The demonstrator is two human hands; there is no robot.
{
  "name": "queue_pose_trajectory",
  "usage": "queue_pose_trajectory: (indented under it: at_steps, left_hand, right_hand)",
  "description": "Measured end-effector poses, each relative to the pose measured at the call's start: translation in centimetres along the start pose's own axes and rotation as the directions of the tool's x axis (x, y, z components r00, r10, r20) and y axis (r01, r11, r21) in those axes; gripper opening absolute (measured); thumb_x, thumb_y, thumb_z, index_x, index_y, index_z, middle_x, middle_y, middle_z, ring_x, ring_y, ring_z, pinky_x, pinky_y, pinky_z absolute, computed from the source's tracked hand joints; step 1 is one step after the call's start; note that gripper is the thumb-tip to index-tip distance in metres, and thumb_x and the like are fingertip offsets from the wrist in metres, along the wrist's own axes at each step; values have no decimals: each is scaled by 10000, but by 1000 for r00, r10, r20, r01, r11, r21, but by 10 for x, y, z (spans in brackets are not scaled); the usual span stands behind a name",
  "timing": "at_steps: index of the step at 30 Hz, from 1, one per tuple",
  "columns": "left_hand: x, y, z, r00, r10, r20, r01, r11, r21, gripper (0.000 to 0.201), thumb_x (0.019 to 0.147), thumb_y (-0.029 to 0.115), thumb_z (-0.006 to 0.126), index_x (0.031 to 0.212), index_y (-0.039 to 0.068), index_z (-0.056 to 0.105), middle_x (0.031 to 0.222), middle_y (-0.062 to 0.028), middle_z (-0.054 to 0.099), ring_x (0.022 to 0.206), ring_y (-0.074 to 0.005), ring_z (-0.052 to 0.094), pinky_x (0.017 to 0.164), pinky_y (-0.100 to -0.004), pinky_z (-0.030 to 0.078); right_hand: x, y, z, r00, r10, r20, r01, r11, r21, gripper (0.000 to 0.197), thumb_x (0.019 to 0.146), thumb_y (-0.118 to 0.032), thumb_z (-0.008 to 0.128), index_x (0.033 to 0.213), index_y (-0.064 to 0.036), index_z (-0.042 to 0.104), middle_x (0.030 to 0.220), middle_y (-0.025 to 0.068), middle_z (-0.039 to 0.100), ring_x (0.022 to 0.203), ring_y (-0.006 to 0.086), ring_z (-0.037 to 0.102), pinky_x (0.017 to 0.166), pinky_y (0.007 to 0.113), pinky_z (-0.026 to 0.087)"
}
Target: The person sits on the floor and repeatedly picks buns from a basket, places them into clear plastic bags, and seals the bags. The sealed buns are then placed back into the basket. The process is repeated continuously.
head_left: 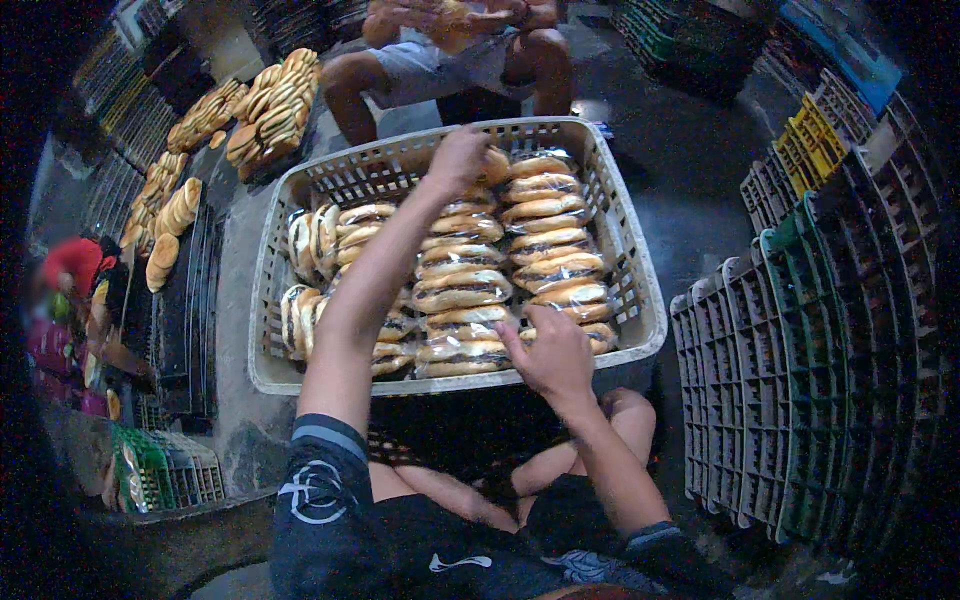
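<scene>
Bun [494, 168] gripped by left hand [462, 160] at crate [648, 300]'s far edge, right hand [557, 360] held open by near edge; bun could get squished if crammed.

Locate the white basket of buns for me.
In the head view, the white basket sits at centre, just beyond the person's bent legs, with stacked crates to its right.

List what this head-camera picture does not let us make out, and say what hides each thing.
In the head view:
Some wrapped buns: hidden behind the left forearm.
Left hand: its underside faces away, so its grip is unclear.
Anything beneath the top buns: covered by them.
Person opposite: head cut off by the top edge.
Far-left co-worker: blurred.
</scene>
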State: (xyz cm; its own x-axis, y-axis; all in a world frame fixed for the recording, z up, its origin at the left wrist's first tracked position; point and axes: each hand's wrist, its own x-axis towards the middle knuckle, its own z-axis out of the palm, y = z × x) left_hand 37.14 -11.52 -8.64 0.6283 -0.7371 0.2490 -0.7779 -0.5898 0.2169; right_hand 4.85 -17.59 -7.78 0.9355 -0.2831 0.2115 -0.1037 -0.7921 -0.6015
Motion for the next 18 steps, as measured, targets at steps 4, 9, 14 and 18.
queue_pose_trajectory:
  at_steps: [4,9,14,18]
  left_hand:
    - [-25,-65,7,956,-191,-220,138,961,-238,312,826,175,559,1105,36,540,965,-172,589,853,-305,576,731,-383,463]
    - [-60,-64,10,871,-490,-33,398,743,-538,301,850,228,527,1089,45,549,925,-143,596,800,-270,586,673,-365,463]
    - [-80,-105,15,816,-569,-107,530,809,-255,360,846,327,488,993,14,588,817,-158,593,713,-248,577,606,-364,449]
    - [-63,-125,15,708,-671,219,704,647,-294,475,850,426,435,913,-10,613,739,-165,591,639,-248,570,546,-376,434]
  right_hand:
    - [0,-5,1,999,-13,-43,14,1000,25,445,770,-421,604,867,13,620,832,177,619,775,329,598,688,399,479]
    - [0,3,4,990,-64,-126,66,998,7,350,763,-367,610,758,-18,583,732,157,594,691,315,590,627,404,484]
    - [0,3,7,994,-33,-107,34,999,9,305,762,-321,610,731,-20,566,730,166,595,692,316,592,634,404,485]
    - [1,5,8,992,-48,-120,54,997,46,270,752,-280,618,763,-13,580,717,165,596,686,313,596,638,404,489]
